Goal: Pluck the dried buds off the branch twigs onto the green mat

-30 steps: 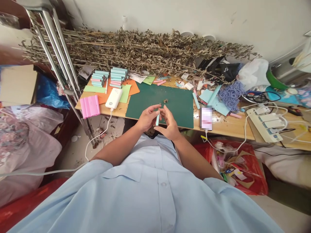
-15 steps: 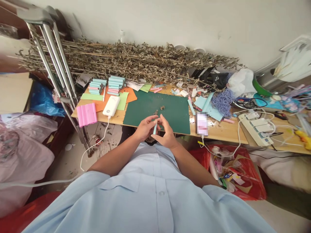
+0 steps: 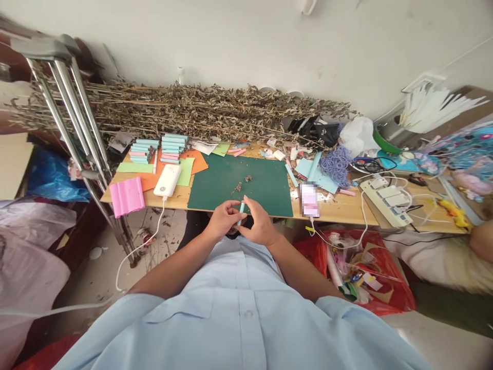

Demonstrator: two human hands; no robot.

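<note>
A thin light-blue paper roll (image 3: 241,212) stands nearly upright between my hands, just off the front edge of the green cutting mat (image 3: 208,180). My left hand (image 3: 222,220) pinches it from the left with thumb and fingers. From the other side my right hand (image 3: 260,222) grips it, index finger at the top end and thumb low down. Small clumps of dried leaves (image 3: 248,179) lie on the mat beyond my hands. Stacks of blue and pink paper rolls (image 3: 174,145) sit at the mat's back left.
Left of the mat lie a white power bank (image 3: 167,181) and a pink paper sheet (image 3: 127,197). To its right are a phone (image 3: 309,199), purple yarn (image 3: 336,167) and a power strip (image 3: 387,201). Dried stalks (image 3: 200,110) line the wall; crutches (image 3: 73,108) lean at left.
The camera view has shifted a little. My hands have come slightly back toward my body, and the paper roll, still between them, leans a bit more.
</note>
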